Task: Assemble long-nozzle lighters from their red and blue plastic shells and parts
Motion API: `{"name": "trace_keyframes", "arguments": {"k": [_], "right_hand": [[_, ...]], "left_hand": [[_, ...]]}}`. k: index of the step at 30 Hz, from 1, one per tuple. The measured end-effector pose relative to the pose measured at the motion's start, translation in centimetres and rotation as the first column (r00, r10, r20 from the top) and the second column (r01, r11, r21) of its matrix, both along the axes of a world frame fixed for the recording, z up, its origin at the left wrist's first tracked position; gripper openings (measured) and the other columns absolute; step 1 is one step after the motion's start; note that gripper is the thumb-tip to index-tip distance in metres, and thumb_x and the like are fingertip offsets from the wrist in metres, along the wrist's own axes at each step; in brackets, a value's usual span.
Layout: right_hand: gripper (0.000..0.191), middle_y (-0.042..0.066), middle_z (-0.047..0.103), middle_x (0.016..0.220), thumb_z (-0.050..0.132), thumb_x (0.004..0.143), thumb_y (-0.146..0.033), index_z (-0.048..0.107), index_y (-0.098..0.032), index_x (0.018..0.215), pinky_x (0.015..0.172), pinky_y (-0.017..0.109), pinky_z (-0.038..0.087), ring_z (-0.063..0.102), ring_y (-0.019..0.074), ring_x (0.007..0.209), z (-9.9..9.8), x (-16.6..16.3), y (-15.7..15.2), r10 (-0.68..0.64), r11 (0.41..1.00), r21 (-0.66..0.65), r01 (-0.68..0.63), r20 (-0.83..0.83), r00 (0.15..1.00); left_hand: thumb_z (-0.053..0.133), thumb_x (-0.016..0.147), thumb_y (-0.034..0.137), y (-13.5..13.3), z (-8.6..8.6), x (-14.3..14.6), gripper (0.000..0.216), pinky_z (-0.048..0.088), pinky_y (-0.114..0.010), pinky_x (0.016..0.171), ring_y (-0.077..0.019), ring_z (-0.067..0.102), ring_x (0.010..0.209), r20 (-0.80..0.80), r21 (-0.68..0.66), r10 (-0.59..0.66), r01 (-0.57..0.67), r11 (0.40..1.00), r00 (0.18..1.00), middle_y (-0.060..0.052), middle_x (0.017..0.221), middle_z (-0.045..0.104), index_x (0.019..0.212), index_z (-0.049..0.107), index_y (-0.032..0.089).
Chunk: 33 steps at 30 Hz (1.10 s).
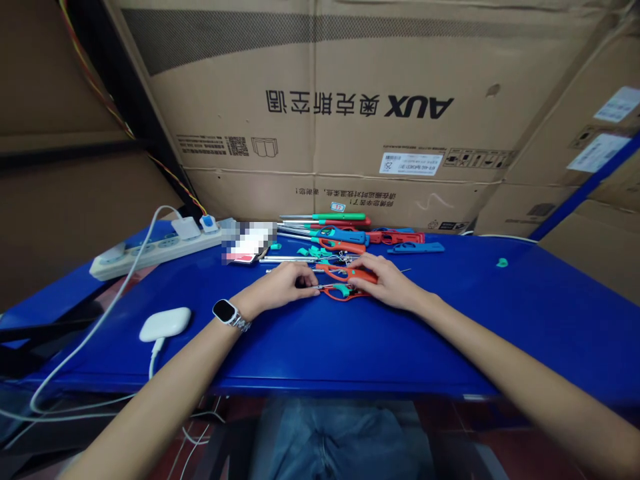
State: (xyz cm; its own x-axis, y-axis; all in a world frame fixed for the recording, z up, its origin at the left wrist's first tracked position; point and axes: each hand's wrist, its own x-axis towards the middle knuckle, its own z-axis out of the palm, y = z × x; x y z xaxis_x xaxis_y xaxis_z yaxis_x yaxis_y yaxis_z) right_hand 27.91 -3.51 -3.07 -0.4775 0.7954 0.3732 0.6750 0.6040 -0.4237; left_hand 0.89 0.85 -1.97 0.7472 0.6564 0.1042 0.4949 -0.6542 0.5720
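Observation:
My left hand (286, 288), with a watch (227, 312) on its wrist, pinches the front end of an orange long-nosed lighter casing (330, 293). A green trigger (343, 290) sits inside that casing. My right hand (389, 281) closes on the casing's rear end from the other side, its fingertips partly covering it. Just beyond lies another orange casing piece (337, 270), touching or very near the right fingers. Behind the hands are thin metal tubes (285, 259) and a small pile of green triggers (320, 252).
Blue and orange lighters (345, 235), a green lighter (340, 216) and red casings (400, 237) lie at the back. A blue casing (416, 248) and a green piece (501, 263) lie right. A power strip (150, 251) and white case (165, 325) lie left. Cardboard (320, 153) walls the back.

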Motion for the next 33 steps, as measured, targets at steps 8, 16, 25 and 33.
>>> {"name": "trace_keyframes", "arguments": {"k": [8,16,25,33], "right_hand": [[0.028,0.008,0.066,0.110,0.063,0.091,-0.044,0.066,-0.022,0.108,0.093,0.040,0.046,0.061,0.0238,0.106,0.5,-0.1,-0.4,0.171,0.984,-0.055,-0.169,0.043,0.984],[0.030,0.008,0.067,0.105,0.066,0.089,-0.045,0.066,-0.022,0.107,0.091,0.041,0.047,0.061,0.0237,0.100,0.5,-0.3,-0.5,0.149,0.987,-0.068,-0.144,0.083,0.985],[0.030,0.007,0.068,0.104,0.066,0.089,-0.043,0.067,-0.021,0.109,0.090,0.040,0.048,0.062,0.0230,0.097,0.6,-0.1,-0.5,0.140,0.986,-0.100,-0.132,0.076,0.987],[0.029,0.007,0.068,0.102,0.069,0.087,-0.041,0.068,-0.020,0.107,0.088,0.040,0.049,0.062,0.0229,0.097,0.3,0.0,-0.3,0.148,0.984,-0.100,-0.145,0.025,0.989]], "left_hand": [[0.064,0.085,0.034,0.2,0.2,-0.6,0.021,0.043,-0.027,0.067,-0.0157,0.058,0.074,0.008,0.005,-0.010,0.010,1.000,1.000,-0.004,0.084,0.069,0.092,0.071,0.015],[0.068,0.080,0.034,0.0,0.0,-0.3,0.022,0.044,-0.028,0.069,-0.0171,0.059,0.077,-0.018,0.017,0.022,-0.021,1.000,1.000,-0.005,0.086,0.069,0.093,0.071,0.016],[0.068,0.078,0.034,0.0,-0.1,-0.5,0.023,0.044,-0.028,0.069,-0.0179,0.060,0.077,-0.034,0.027,0.037,-0.036,0.999,0.999,-0.004,0.087,0.069,0.093,0.070,0.017],[0.063,0.083,0.033,0.3,0.4,-1.1,0.021,0.044,-0.028,0.068,-0.0171,0.059,0.074,-0.043,0.004,0.013,-0.013,1.000,0.999,-0.006,0.085,0.069,0.090,0.072,0.015]]}}
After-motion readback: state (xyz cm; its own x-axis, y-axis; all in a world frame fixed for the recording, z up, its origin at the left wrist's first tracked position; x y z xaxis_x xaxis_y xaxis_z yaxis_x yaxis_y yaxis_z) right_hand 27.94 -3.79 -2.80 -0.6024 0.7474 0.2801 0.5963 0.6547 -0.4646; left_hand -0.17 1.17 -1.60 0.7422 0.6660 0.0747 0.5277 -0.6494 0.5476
